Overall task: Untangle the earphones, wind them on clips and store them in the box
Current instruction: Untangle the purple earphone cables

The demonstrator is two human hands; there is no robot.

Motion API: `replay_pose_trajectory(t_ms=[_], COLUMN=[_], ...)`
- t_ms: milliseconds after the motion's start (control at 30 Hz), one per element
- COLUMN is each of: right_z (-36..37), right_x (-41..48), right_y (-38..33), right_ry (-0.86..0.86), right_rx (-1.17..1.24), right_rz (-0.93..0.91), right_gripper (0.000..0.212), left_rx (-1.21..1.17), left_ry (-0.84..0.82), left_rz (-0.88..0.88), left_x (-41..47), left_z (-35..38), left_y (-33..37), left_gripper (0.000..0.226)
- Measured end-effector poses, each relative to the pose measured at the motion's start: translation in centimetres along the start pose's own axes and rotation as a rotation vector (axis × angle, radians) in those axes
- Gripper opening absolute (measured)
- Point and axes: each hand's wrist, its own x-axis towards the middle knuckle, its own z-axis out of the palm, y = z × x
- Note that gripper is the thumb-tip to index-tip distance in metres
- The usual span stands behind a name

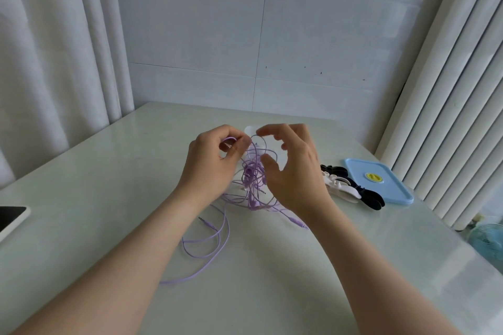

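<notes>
We see the earphones [251, 179] as a purple knot in the middle of the table [109, 198]. The knot is raised a little between the 2 hands, and loose loops trail on the surface toward 7 o'clock. The left hand [215, 163] has its fingers curled closed and pinches 1 loop at the 10 o'clock side of the knot. The right hand [294, 171] is half open, with the thumb well apart from the bent fingers. A strand rises to its index fingertip, but we cannot tell if it really holds it. 2 plugs [202, 219] lie free on the table, at 7 and at 5 o'clock, so we judge that 2 sets are mixed together. The clips [345, 185] wait at 3 o'clock, just beside the blue lid [381, 185]. A pale shape at 12 o'clock, mostly hidden by the hands, is probably the box [249, 129]. The untangling is only at its start, in our opinion. To do it well, we would not pull the raised loops apart, because this tightens the knot. We would rather keep the knot slack, take 1 free plug and pass it back through the loops 1 by 1. The left hand can hold the knot quiet meanwhile.
</notes>
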Motion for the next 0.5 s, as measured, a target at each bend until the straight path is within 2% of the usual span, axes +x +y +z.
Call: replay_pose_trajectory(t_ms=[167, 267, 333, 500], right_z=[0.1, 0.2, 0.3, 0.7], right_x=[0.0, 0.2, 0.4, 0.2], right_y=[-0.3, 0.1, 0.5, 0.7], right_ry=[-0.046, -0.044, -0.022, 0.035], right_rx=[0.009, 0.046, 0.063, 0.152], right_rz=[0.015, 0.048, 0.083, 0.149], right_gripper=[0.004, 0.008, 0.009, 0.017], left_rx=[-0.027, -0.079, -0.029, 0.185], left_ry=[0.010, -0.010, -0.039, -0.106], left_rz=[0.049, 0.049, 0.026, 0.058], left_x=[0.0, -0.1, -0.2, -0.7], left_z=[0.1, 0.1, 0.1, 0.2], left_y=[0.6, 1.1, 1.0, 0.2], left_gripper=[0.013, 0.010, 0.007, 0.026])
